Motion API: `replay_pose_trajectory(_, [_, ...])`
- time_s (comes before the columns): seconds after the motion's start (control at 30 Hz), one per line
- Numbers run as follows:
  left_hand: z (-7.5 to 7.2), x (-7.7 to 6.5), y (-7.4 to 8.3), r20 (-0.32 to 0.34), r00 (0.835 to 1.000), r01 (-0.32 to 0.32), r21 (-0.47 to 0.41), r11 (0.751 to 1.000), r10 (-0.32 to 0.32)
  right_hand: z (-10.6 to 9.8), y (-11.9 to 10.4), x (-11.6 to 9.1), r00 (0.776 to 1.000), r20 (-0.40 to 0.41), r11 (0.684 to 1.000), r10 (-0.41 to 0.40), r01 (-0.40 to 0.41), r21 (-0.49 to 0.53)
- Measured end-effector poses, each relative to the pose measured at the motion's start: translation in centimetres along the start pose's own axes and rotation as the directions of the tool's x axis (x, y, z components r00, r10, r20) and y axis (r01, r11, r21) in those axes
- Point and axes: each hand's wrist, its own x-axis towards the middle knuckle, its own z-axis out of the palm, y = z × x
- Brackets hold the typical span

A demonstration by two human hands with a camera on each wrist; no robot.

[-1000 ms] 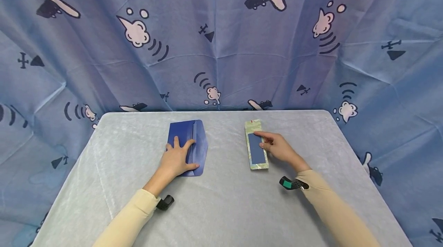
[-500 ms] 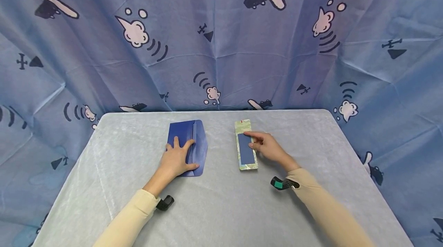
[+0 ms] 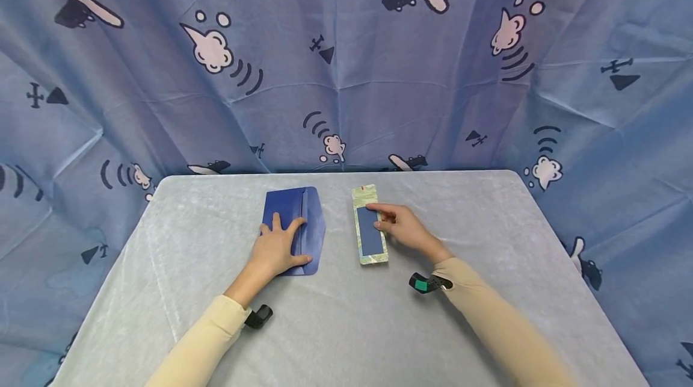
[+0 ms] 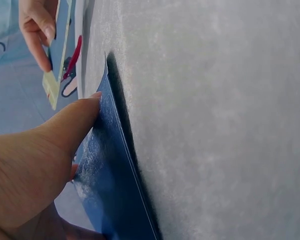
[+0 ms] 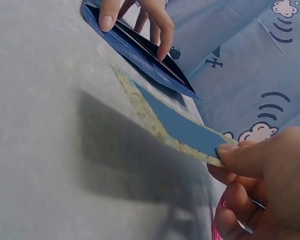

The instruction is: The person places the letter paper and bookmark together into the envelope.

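A blue envelope (image 3: 283,200) lies on the table with its flap (image 3: 316,221) unfolded to the right. My left hand (image 3: 273,251) rests on it, fingers spread. In the right wrist view that hand's thumb is on the flap side, and the envelope's mouth (image 5: 144,45) gapes along its long edge. My right hand (image 3: 407,228) pinches a bookmark (image 3: 370,236) by its right edge, near the top. The bookmark has a green patterned border and a dark blue panel. It hangs over the table, casting a shadow, and a pink tassel (image 5: 218,220) dangles behind it.
A pale grey cloth covers the table (image 3: 346,321). Behind its far edge hangs a blue curtain (image 3: 346,74) printed with planes and clouds. Dark wrist-worn devices sit on each wrist, the right one (image 3: 425,283) with a green patch.
My right hand has carried the bookmark steadily left, closer to the envelope. The left hand and the envelope have stayed in place.
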Motion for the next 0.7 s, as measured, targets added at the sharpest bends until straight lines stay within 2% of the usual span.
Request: replay_pose_trajectory(0.7, [0.1, 0.2, 0.1, 0.015, 1.0, 0.012, -0.002, 1.0, -0.012, 2.8, -1.7, 2.3, 0.999, 0.021, 0.998, -0.048, 0.048, 0.03])
